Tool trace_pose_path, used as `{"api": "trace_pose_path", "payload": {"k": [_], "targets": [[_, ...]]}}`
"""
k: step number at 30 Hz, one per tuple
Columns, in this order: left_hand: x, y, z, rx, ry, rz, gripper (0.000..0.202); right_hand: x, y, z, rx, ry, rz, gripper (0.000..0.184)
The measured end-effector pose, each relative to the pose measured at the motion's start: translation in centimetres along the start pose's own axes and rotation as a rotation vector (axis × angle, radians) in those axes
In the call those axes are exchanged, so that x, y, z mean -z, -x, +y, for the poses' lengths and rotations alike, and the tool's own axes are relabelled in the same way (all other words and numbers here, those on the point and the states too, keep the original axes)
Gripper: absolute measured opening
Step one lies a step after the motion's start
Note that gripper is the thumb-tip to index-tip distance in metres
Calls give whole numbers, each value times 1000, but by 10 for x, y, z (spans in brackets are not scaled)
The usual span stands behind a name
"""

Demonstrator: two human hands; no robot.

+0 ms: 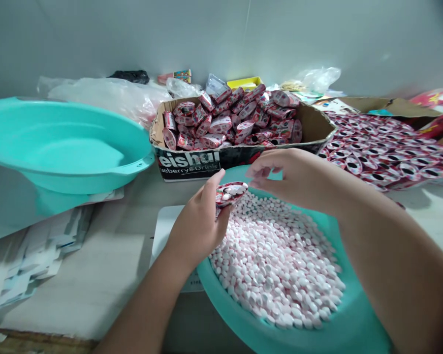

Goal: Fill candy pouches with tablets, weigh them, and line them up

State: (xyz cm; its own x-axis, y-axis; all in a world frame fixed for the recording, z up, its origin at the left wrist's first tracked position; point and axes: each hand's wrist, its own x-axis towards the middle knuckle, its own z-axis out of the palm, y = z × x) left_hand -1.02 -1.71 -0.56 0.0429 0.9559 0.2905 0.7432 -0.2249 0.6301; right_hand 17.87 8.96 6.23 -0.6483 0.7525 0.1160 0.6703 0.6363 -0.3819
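Note:
My left hand [199, 223] is closed around a small red-and-white candy box [231, 191], held open end up with white pellets showing inside. It hovers over a teal basin [339, 334] heaped with small pink and white candies [276, 260]. My right hand [288, 177] is just right of the box, its fingers curled in a loose pinch near the box's mouth; whether it holds candies I cannot make out.
A cardboard carton [239, 155] behind the basin is piled with filled red boxes. Flat red box blanks [387, 152] lie in a heap at the right. An empty teal basin [59, 147] sits at the left over stacked white sheets [33, 255]. Plastic bags line the wall.

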Motion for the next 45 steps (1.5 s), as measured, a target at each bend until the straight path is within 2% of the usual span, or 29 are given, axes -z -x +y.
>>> {"api": "trace_pose_path", "payload": {"k": [3,6,11,21,27,34,39,45], "targets": [[0,0,0,-19,-3,9,60,-1,0,-3,-42,19,-85,18],[0,0,0,-39,-4,8,56,-9,-1,-9,-8,-2,-137,18],[-3,0,-3,-58,25,28,48,-20,-2,-11,59,-59,-96,16],[-5,-2,-1,11,57,29,45,-21,1,-27,110,-212,-57,18],[-4,-2,-2,22,54,30,48,-25,0,-23,210,-232,-47,16],[-4,-1,-2,-9,41,35,47,-25,-3,-17,144,-187,12,13],[-4,0,-3,-35,36,48,49,-24,-4,-11,250,-245,93,18],[-4,1,-5,-12,58,113,63,-26,-4,-12,394,-315,16,18]]}}
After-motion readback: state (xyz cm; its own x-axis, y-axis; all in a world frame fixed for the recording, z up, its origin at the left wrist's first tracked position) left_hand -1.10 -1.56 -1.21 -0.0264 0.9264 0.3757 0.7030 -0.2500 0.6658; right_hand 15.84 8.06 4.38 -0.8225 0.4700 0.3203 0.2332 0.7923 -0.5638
